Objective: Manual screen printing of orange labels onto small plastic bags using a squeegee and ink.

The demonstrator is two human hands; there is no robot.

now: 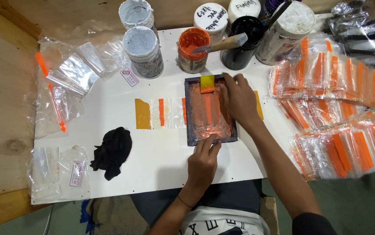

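Observation:
A small dark-framed printing screen [189, 113] lies on the white board, its mesh smeared with orange ink. My left hand [202, 162] presses its fingertips on the frame's near edge. My right hand [238, 98] rests on the frame's right side, fingers near a yellow squeegee [207, 83] coated in orange at the frame's far end. A clear plastic bag with an orange stripe [161, 112] sticks out from under the frame to the left.
Paint tubs stand at the back: two grey [141, 43], one orange [191, 43] with a wooden stick, one black [245, 39]. Printed orange-striped bags [339, 117] pile up on the right. Blank clear bags [72, 74] lie left. A black rag [112, 150] sits near the front.

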